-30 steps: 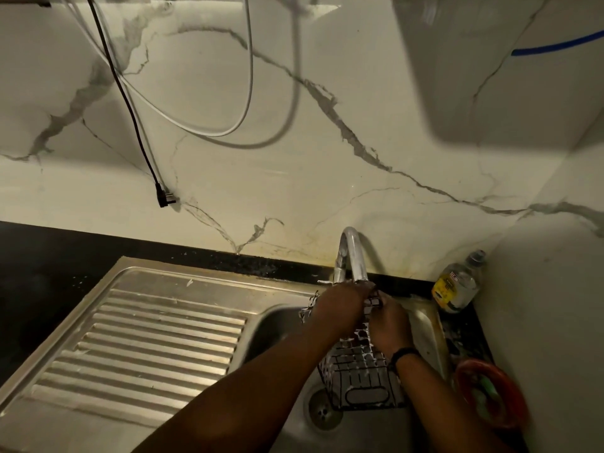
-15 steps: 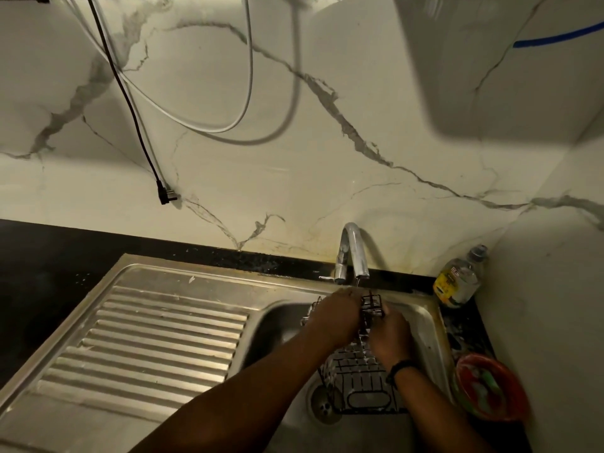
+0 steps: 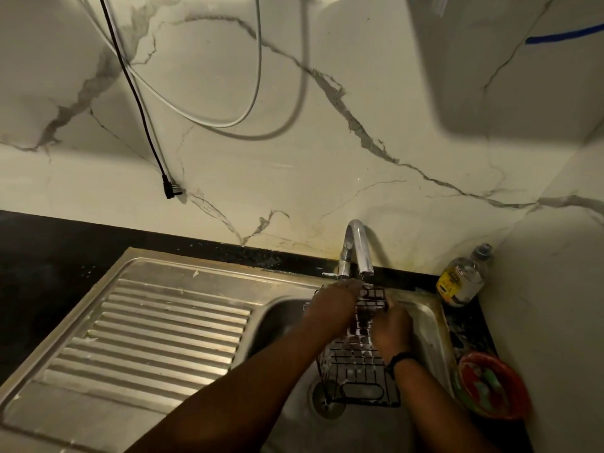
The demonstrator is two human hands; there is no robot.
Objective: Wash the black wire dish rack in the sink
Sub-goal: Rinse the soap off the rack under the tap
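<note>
Both hands' grip closed on rack (image 3: 358, 371): left (image 3: 331, 307) at far rim, right (image 3: 390, 330) beside it, rack upended in sink (image 3: 428, 325) under tap (image 3: 356, 253); rinsing step, next likely turning it.

Left hand (image 3: 330, 305), right hand (image 3: 390, 328): gripping black wire rack (image 3: 359, 377) | rack: in sink (image 3: 428, 325), under tap (image 3: 354, 250)

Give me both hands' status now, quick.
Left hand: closed, gripping the black wire dish rack at its top edge.
Right hand: fingers curled against the rack's side, holding it.
</note>
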